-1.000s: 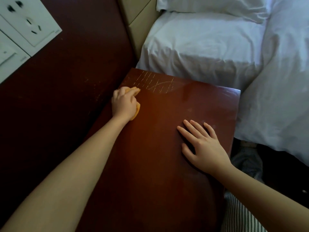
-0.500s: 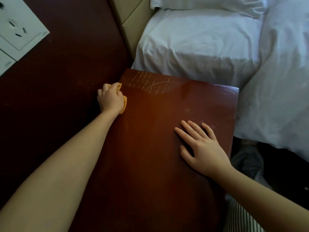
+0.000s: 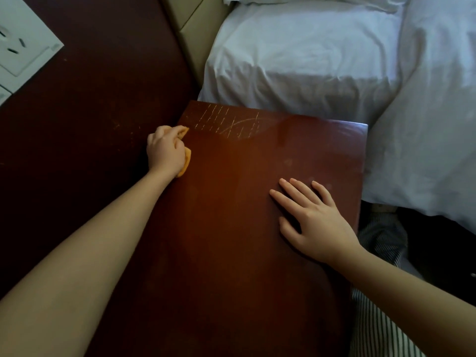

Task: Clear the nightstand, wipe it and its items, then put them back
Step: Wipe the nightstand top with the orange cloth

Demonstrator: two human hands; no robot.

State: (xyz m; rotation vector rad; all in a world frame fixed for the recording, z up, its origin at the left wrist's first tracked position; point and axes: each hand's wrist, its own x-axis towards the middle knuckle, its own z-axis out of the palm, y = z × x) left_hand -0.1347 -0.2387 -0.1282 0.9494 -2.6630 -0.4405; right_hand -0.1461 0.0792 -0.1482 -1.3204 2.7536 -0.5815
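Over the last second my left hand [image 3: 164, 150] slid toward 9 o'clock, from just beneath the pale scratch marks [image 3: 226, 122] out to the left edge of the glossy red-brown wooden nightstand [image 3: 231, 253]. My right hand [image 3: 315, 222] stayed planted where it was.

The left fingers were curled tight round a crumpled orange cloth [image 3: 187, 161]. It poked out past the knuckles and at the heel of the hand, and was pressed to the wood near the top's 10 o'clock corner, hard by the dark wall panel [image 3: 90, 112]. The right hand lay flat, fingers straight and slightly spread, holding nothing. It rested at about 3 o'clock on the top, near the edge facing the white-sheeted bed [image 3: 296, 60].

I judged the wiping of the top to be under way. What the next stroke turned on was this: nearly all the surface lay from the cloth toward 3 through 6 o'clock. The top's long axis ran roughly 12 to 6, and only the left hand carried the cloth. The braced right hand sat in that path. I reckoned it would have to lift, or the patch beneath it would go unwiped.
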